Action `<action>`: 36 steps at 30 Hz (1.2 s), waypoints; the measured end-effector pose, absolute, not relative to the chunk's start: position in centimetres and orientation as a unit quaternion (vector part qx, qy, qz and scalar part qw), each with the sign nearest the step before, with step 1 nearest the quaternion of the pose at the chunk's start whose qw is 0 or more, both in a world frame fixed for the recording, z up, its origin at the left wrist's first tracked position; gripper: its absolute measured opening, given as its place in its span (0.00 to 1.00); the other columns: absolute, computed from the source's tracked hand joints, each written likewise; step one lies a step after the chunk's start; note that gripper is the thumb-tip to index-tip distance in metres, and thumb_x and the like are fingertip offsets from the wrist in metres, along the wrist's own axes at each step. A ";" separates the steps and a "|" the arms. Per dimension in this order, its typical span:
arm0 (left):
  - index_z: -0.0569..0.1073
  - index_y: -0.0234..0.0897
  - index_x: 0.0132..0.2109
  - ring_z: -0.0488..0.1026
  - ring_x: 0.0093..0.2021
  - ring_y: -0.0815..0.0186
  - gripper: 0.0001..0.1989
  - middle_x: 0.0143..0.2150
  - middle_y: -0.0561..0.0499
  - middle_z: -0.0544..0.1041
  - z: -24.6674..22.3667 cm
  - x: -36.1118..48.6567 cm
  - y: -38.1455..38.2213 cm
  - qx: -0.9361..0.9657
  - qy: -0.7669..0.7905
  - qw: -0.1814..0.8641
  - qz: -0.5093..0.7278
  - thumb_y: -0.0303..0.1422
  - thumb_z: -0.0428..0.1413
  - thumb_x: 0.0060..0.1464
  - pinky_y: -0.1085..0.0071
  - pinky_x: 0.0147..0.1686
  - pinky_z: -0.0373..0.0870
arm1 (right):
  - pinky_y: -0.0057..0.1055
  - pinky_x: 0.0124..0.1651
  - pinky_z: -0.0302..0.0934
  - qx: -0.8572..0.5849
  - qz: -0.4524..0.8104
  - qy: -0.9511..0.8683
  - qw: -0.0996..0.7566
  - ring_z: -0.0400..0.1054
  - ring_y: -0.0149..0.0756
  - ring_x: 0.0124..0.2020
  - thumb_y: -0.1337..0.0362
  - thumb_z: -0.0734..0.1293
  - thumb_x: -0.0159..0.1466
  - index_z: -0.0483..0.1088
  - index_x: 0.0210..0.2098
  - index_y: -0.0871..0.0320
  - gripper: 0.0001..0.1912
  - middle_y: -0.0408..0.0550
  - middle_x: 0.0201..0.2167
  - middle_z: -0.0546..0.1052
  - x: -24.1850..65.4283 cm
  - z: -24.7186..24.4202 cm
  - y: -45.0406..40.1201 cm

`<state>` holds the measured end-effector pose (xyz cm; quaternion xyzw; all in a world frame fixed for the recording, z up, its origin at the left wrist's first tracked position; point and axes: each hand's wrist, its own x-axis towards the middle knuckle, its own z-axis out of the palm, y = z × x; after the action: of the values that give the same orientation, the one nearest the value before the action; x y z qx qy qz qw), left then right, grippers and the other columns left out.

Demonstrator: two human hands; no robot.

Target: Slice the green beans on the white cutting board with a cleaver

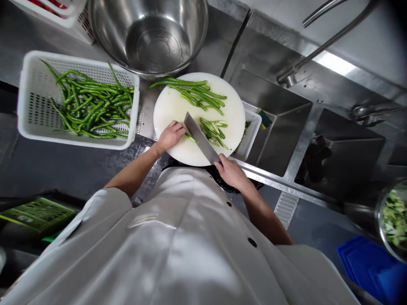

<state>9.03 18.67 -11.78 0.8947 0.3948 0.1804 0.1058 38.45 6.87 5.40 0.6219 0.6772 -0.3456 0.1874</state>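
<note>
A pale wall (378, 51) rises behind a stainless-steel counter (219, 27) with 2 sink basins (282, 135); a curved faucet (332, 44) stands behind the left basin. Bright light (337, 63) lies along the wall's foot. The floor (313, 216) is dark grey, with what looks like a slotted drain (286, 206).

White jacket (178, 262) with dark round buttons (252, 242) down the front, a chest pocket (151, 223) and loose, short sleeves (111, 203); left hand (171, 136) and right hand (232, 171) bare.

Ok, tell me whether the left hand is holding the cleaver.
No, the right hand grips the cleaver; the left hand is beside its blade.
</note>
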 end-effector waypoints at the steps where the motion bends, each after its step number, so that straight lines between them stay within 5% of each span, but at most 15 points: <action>1: 0.79 0.40 0.45 0.71 0.47 0.56 0.16 0.43 0.44 0.78 -11.8 9.3 18.4 0.891 0.399 0.110 0.185 0.30 0.45 0.73 0.57 0.50 0.74 | 0.33 0.38 0.54 0.621 -0.336 0.678 0.203 0.74 0.51 0.43 0.55 0.54 0.79 0.65 0.58 0.55 0.17 0.56 0.40 0.80 38.6 6.1 6.7; 16: 0.79 0.41 0.46 0.71 0.44 0.57 0.17 0.41 0.44 0.77 -12.0 9.4 18.0 0.877 0.401 0.159 0.211 0.27 0.44 0.71 0.57 0.49 0.73 | 0.36 0.43 0.59 0.612 -0.353 0.689 0.161 0.74 0.54 0.48 0.57 0.54 0.79 0.64 0.63 0.57 0.20 0.58 0.43 0.81 35.6 3.3 9.3; 25: 0.78 0.41 0.43 0.70 0.45 0.57 0.15 0.41 0.45 0.76 -12.4 9.3 18.1 0.880 0.396 0.151 0.215 0.26 0.46 0.70 0.57 0.49 0.74 | 0.33 0.38 0.57 0.611 -0.386 0.665 0.186 0.74 0.49 0.42 0.54 0.56 0.78 0.67 0.54 0.53 0.14 0.53 0.37 0.79 37.9 6.6 8.2; 30: 0.77 0.40 0.42 0.71 0.43 0.57 0.14 0.39 0.45 0.76 -12.5 9.4 17.8 0.880 0.377 0.166 0.236 0.27 0.47 0.69 0.56 0.47 0.73 | 0.35 0.44 0.61 0.638 -0.393 0.653 0.106 0.76 0.50 0.45 0.59 0.57 0.78 0.65 0.60 0.60 0.17 0.59 0.44 0.81 34.3 1.9 9.3; 36: 0.78 0.39 0.41 0.72 0.43 0.58 0.15 0.39 0.45 0.77 -11.1 8.4 19.7 0.869 0.378 0.163 0.275 0.28 0.46 0.70 0.59 0.45 0.73 | 0.36 0.43 0.64 0.646 -0.419 0.636 0.046 0.75 0.47 0.37 0.55 0.56 0.78 0.67 0.58 0.57 0.18 0.52 0.36 0.80 36.9 0.5 7.8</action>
<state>8.39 19.71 -11.05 0.8689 0.3778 0.2752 0.1626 36.93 7.84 0.46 0.6464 0.6359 -0.4191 0.0464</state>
